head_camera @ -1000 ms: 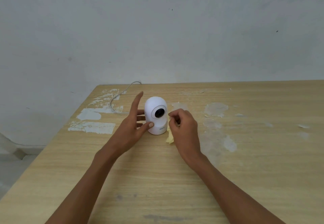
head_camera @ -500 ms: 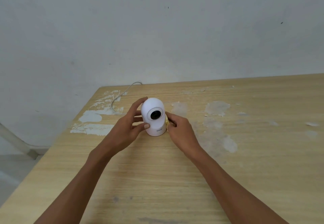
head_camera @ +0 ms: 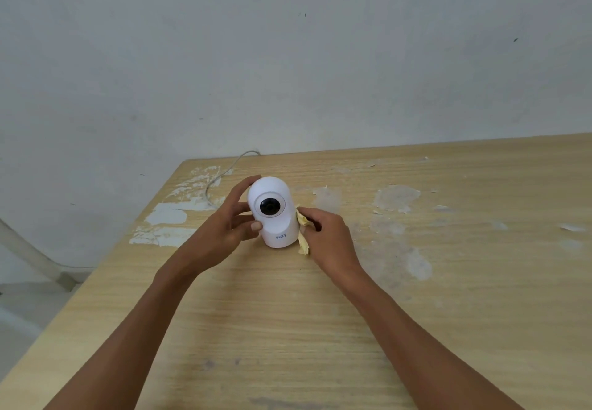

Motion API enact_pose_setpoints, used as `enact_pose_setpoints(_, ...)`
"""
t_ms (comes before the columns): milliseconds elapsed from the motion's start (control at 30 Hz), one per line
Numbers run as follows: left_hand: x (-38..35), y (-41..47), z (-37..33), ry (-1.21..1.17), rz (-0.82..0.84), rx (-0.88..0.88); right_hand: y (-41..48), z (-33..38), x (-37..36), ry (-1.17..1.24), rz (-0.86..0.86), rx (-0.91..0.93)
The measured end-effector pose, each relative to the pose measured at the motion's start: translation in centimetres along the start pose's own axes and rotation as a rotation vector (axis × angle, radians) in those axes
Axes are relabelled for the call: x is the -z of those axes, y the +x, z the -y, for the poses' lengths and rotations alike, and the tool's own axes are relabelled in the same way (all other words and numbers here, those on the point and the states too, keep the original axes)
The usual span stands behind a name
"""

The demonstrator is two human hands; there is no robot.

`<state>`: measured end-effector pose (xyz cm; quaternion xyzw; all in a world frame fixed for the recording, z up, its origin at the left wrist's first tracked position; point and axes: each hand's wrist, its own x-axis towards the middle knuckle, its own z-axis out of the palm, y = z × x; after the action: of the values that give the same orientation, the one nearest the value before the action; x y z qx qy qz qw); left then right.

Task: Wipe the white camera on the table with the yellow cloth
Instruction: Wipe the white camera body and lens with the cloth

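The white camera (head_camera: 275, 214) stands on the wooden table (head_camera: 288, 329), tilted a little, its round dark lens facing me. My left hand (head_camera: 221, 230) grips its left side, thumb on the front and fingers behind. My right hand (head_camera: 330, 243) is just right of the camera, fingers closed on a small crumpled yellow cloth (head_camera: 302, 236). The cloth touches the camera's right side and hangs down toward the table.
A thin white cable (head_camera: 221, 178) runs from behind the camera over the table's far edge. White paint patches (head_camera: 169, 217) mark the table's left part, with more patches (head_camera: 395, 196) to the right. A grey wall stands behind, and the table's left edge drops to the floor.
My left hand has closed around the camera and turned its lens toward me. The yellow cloth in my right hand has slid along the camera's right side.
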<state>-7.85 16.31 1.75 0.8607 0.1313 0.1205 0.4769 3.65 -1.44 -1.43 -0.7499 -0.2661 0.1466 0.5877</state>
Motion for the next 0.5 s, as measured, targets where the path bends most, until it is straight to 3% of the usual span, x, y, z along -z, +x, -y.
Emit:
enact_pose_setpoints(267,0.7,0.5,0.1,-0.059,0.057,0.014,1.3,2.8,-0.1,0.086,-0.046,0.166)
enact_pose_setpoints(500,0.7,0.7,0.1,-0.052,0.082,0.011,0.7,0.4,-0.1,-0.139,0.046,-0.023)
